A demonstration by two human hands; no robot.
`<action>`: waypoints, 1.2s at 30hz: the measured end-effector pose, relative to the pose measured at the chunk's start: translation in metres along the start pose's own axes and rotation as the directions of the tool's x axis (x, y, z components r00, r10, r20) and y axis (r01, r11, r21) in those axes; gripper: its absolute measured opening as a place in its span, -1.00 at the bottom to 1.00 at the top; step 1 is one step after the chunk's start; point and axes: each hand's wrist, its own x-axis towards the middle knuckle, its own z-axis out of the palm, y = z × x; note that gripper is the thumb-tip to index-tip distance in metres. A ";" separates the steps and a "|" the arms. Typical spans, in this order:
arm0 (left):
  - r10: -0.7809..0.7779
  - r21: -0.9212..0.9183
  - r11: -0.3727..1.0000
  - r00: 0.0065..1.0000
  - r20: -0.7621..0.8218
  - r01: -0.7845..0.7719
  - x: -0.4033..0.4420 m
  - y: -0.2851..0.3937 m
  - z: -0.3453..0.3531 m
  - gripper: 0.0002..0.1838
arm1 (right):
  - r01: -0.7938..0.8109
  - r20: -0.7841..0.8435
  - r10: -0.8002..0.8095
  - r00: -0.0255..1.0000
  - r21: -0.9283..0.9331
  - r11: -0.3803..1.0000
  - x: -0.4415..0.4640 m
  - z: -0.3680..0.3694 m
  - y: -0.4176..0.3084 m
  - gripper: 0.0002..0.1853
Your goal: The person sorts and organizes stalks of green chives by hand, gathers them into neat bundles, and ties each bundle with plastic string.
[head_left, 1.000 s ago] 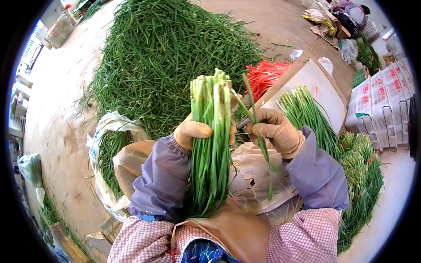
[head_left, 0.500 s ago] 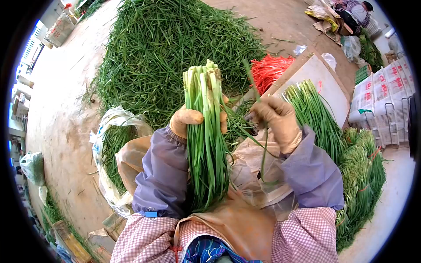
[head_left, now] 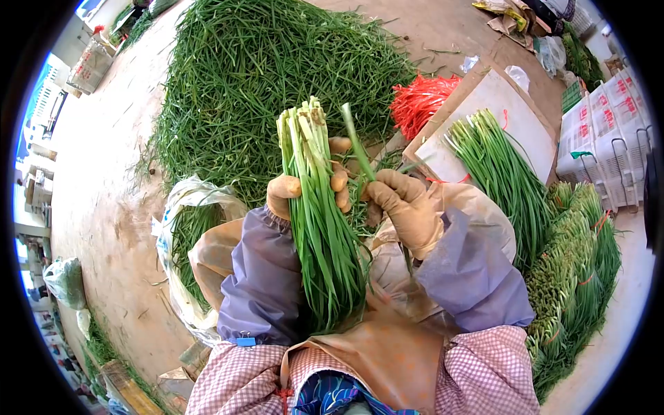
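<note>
Wrapped round a thick bundle of green stalks (head_left: 315, 214) is my gloved left hand (head_left: 287, 192); the pale cut ends point up and the leaves hang over my lap. Just right of the bundle, my gloved right hand (head_left: 407, 211) pinches a loose green stalk (head_left: 358, 142) that tilts up and left. Further right, another bunch of stalks (head_left: 499, 176) rests partly on a white board (head_left: 456, 146). Beyond my hands lies a large heap of loose green stalks (head_left: 277, 83).
Red ties (head_left: 422, 104) lie at the board's upper left. Tied bundles (head_left: 577, 277) are stacked at right, below white crates (head_left: 609, 138). A plastic bag (head_left: 181, 242) with greens stands at left. Part of another person (head_left: 559, 8) shows at the top right.
My right hand has moved left and down, closer to the bundle. The bundle has shifted slightly left, and its tops tilt left. The knee at right shows more, with a red tie beside it.
</note>
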 end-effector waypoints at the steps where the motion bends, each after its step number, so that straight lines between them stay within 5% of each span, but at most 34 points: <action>1: 0.013 -0.013 1.000 1.000 -0.002 -0.013 -0.002 -0.004 -0.002 -0.14 | 0.007 -0.026 -0.006 1.000 0.041 0.999 -0.005 0.004 -0.005 -0.75; 9: 0.091 -0.099 0.989 0.977 -0.194 -0.112 -0.008 -0.039 -0.003 -0.19 | 0.048 -0.221 -0.026 0.975 0.094 0.994 -0.029 0.029 -0.005 -0.70; 12: 0.007 -0.232 0.972 0.997 -0.080 -0.026 -0.008 -0.045 -0.003 -0.27 | 0.027 -0.281 0.008 0.960 0.121 0.992 -0.032 0.035 0.004 -0.75; 16: 0.050 0.071 0.997 0.967 -0.251 -0.033 -0.009 -0.050 0.004 -0.33 | 0.045 -0.345 -0.006 0.939 0.108 0.993 -0.036 0.037 0.019 -0.79; 18: 0.115 0.069 0.992 0.965 -0.236 -0.102 -0.003 -0.061 0.006 -0.36 | 0.088 -0.377 -0.063 0.924 0.050 0.995 -0.035 0.043 0.023 -0.77; 19: 0.071 0.029 0.997 0.961 -0.266 -0.065 -0.005 -0.062 0.017 -0.38 | -0.032 -0.343 0.057 0.938 0.080 0.996 -0.038 0.040 0.016 -0.76; 23: 0.072 -0.081 0.993 0.988 -0.138 -0.084 -0.014 -0.073 -0.005 -0.44 | 0.097 -0.315 -0.198 0.928 -0.307 0.947 -0.039 0.038 0.018 -0.76; 26: 0.115 0.024 0.993 0.986 -0.124 -0.113 -0.013 -0.075 -0.003 -0.41 | 0.121 -0.133 -0.278 0.951 -0.671 0.732 -0.046 0.021 0.016 -0.78; 27: 0.056 -0.111 0.990 0.954 -0.295 -0.092 -0.018 -0.074 0.008 -0.37 | -0.031 -0.222 -0.204 0.953 -0.746 0.665 -0.054 0.027 -0.010 -0.83; 30: -0.017 -0.390 0.921 0.999 -0.035 0.003 -0.016 -0.073 -0.018 -0.30 | 0.283 -0.082 -0.536 0.840 -0.777 0.562 -0.060 0.021 -0.018 -0.86; 31: -0.013 -0.388 0.921 0.992 -0.123 -0.036 -0.018 -0.076 -0.018 -0.26 | 0.282 -0.065 -0.500 0.863 -0.760 0.585 -0.059 0.023 -0.025 -0.75; 33: 0.018 -0.103 0.993 0.936 -0.351 -0.058 -0.025 -0.079 -0.015 -0.23 | 0.383 -0.077 -0.627 0.775 -0.732 0.563 -0.048 0.027 -0.012 -0.73; 34: 0.073 0.023 0.997 0.835 -0.546 -0.072 -0.033 -0.079 -0.025 -0.28 | 0.432 -0.084 -0.686 0.723 -0.719 0.544 -0.044 0.028 -0.006 -0.72; 36: 0.171 0.236 0.969 0.499 -0.849 0.070 -0.045 -0.076 -0.041 -0.37 | 0.396 -0.116 -0.571 0.812 -0.609 0.687 -0.044 0.027 -0.002 -0.68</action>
